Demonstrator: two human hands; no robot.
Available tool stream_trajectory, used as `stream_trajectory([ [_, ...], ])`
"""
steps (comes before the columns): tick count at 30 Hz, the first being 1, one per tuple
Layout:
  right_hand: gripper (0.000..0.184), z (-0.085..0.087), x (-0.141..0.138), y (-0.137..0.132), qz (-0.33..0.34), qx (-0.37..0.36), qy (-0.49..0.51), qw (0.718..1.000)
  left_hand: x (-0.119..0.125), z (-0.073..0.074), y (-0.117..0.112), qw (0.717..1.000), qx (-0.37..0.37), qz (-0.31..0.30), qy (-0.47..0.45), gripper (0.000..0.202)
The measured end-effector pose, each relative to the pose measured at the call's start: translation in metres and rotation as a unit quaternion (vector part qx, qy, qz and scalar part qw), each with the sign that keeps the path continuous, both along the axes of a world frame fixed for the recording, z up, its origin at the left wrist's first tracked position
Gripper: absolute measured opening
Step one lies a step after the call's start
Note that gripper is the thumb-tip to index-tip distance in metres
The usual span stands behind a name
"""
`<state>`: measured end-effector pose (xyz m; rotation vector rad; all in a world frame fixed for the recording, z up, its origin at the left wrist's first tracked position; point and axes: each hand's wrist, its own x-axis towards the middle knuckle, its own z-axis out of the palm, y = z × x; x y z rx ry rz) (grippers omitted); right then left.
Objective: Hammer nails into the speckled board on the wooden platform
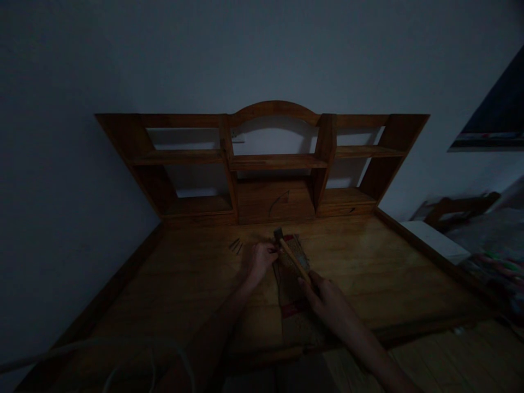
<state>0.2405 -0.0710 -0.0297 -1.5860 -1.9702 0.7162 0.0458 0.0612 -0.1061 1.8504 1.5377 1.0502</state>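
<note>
Nailing is in hand: the right hand (323, 292) grips the hammer (291, 252) while the left hand (258, 257) pinches something, likely a nail, on the patterned strip (291, 305), demanding an accurate tap.

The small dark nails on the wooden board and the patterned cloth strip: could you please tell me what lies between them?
In the head view, the left hand lies between the small dark nails and the patterned cloth strip, close by the wooden-handled hammer that the right hand grips.
</note>
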Motion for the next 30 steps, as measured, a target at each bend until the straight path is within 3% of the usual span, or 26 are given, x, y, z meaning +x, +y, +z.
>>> stream_trajectory([
  [6,0.038,0.009,-0.001,-0.003,-0.010,-0.002,0.017,1.000,0.001,0.010,-0.005,1.000,-0.003,0.013,0.022,0.017],
  [11,0.037,0.003,-0.001,-0.001,-0.003,-0.006,0.013,1.000,0.001,0.017,-0.009,1.000,-0.002,0.007,0.020,0.015],
  [20,0.042,-0.001,0.003,0.004,0.008,-0.005,0.056,0.998,0.001,0.013,-0.007,1.000,0.004,-0.019,-0.016,0.013],
  [25,0.040,-0.006,0.003,0.005,0.016,-0.014,0.135,0.991,0.001,0.007,-0.005,1.000,0.008,-0.013,-0.009,0.015],
  [30,0.042,-0.004,0.003,0.004,-0.024,-0.002,0.160,0.987,0.000,0.002,-0.002,1.000,0.015,-0.017,-0.008,0.017],
])
